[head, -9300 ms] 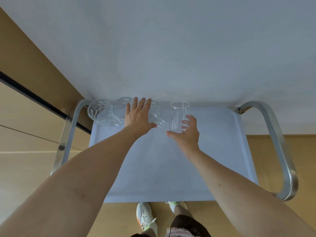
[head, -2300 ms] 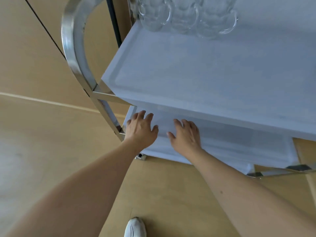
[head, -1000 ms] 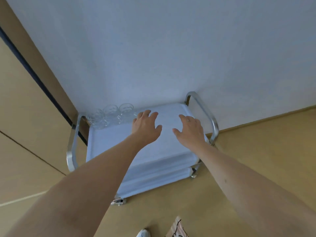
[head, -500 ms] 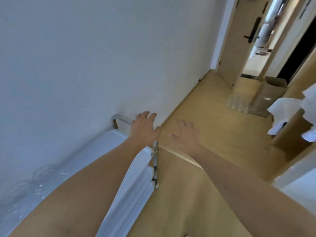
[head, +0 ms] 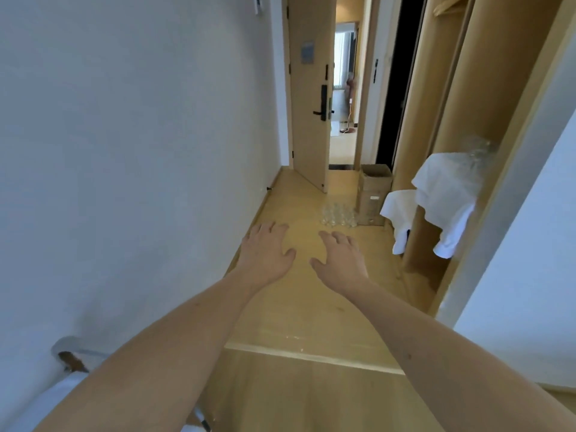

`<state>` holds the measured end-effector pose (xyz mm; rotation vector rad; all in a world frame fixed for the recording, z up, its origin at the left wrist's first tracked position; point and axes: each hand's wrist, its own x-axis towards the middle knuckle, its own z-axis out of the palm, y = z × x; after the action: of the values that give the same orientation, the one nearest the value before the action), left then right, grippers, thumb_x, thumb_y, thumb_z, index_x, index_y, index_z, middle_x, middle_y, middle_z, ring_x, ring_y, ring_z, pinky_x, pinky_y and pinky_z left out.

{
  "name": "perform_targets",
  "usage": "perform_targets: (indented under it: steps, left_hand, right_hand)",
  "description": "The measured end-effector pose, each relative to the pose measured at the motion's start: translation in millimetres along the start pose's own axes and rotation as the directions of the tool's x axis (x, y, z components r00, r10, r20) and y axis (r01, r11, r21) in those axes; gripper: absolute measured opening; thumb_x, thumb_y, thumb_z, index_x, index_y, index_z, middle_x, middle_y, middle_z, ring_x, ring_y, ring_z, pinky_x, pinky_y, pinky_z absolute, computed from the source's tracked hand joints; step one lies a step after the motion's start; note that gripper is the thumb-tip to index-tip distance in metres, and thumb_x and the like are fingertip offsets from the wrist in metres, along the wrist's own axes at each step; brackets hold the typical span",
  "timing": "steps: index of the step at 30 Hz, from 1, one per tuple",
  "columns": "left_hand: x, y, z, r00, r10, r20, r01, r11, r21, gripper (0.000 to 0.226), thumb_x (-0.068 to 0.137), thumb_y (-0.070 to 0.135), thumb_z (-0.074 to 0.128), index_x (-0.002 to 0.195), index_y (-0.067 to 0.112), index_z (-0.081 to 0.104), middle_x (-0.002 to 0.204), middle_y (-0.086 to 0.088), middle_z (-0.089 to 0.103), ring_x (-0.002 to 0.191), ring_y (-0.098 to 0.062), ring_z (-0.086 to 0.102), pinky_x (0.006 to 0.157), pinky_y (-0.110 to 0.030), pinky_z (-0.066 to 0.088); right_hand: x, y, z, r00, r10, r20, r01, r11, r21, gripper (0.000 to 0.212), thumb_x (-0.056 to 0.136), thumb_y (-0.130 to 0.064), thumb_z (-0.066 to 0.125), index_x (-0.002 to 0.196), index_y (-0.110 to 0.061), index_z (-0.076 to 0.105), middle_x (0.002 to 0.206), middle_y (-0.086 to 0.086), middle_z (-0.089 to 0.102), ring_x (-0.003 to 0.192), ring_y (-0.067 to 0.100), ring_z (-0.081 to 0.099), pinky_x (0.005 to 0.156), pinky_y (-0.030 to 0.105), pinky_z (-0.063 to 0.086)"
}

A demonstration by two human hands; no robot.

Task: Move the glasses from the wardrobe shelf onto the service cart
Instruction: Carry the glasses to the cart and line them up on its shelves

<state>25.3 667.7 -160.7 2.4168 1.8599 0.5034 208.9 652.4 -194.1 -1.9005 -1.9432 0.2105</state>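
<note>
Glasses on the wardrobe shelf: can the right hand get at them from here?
Probably not yet. The right hand hangs empty over the floor, well short of the glasses on the cloth-draped wardrobe shelf. Nothing blocks the way.

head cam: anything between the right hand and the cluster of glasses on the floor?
Head view shows only bare wooden floor between the right hand and the floor glasses.
</note>
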Motion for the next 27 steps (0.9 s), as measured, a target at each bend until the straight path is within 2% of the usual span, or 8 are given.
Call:
perform_targets:
  steps: [9, 16, 22, 27]
  left_hand:
    - [142, 54, 44, 0.990, 0.133, 0.053, -0.133, 0.991, -0.002, 0.064, 0.096, 0.047, 0.053, 0.153, 0.024, 0.036, 0.160, -0.012, 0.033, 0.145, -0.031, 0.030, 0.115, -0.050, 0.033]
    - [231, 64, 79, 0.977, 0.195, 0.086, -0.194, 0.981, -0.018, 0.063, 0.096, 0.047, 0.053, 0.153, 0.026, 0.037, 0.161, -0.008, 0.032, 0.147, -0.028, 0.027, 0.113, -0.048, 0.034]
    - [321, 61, 107, 0.950, 0.294, 0.102, -0.288, 0.955, -0.072, 0.062, 0.095, 0.046, 0.056, 0.152, 0.027, 0.040, 0.160, -0.008, 0.034, 0.146, -0.029, 0.029, 0.113, -0.048, 0.033]
    - [399, 66, 108, 0.899, 0.427, 0.100, -0.416, 0.902, -0.110, 0.061, 0.095, 0.044, 0.057, 0.150, 0.025, 0.042, 0.156, -0.007, 0.038, 0.144, -0.029, 0.032, 0.113, -0.048, 0.036]
  right_hand:
    - [109, 83, -18, 0.993, 0.111, -0.038, -0.112, 0.993, -0.044, 0.070, 0.095, -0.048, 0.059, 0.155, -0.023, 0.033, 0.157, 0.007, 0.038, 0.142, 0.037, 0.032, 0.113, 0.048, 0.034]
    - [176, 119, -13, 0.981, 0.191, -0.034, -0.194, 0.977, -0.093, 0.068, 0.096, -0.048, 0.059, 0.154, -0.023, 0.034, 0.156, 0.007, 0.039, 0.142, 0.035, 0.033, 0.115, 0.048, 0.035]
    - [243, 139, -8, 0.948, 0.293, -0.125, -0.308, 0.942, -0.130, 0.068, 0.095, -0.050, 0.060, 0.152, -0.022, 0.036, 0.155, 0.006, 0.041, 0.141, 0.034, 0.036, 0.111, 0.045, 0.037]
    - [291, 149, -14, 0.896, 0.408, -0.177, -0.432, 0.893, -0.126, 0.067, 0.095, -0.052, 0.058, 0.152, -0.025, 0.035, 0.154, 0.005, 0.043, 0.140, 0.033, 0.037, 0.113, 0.046, 0.037]
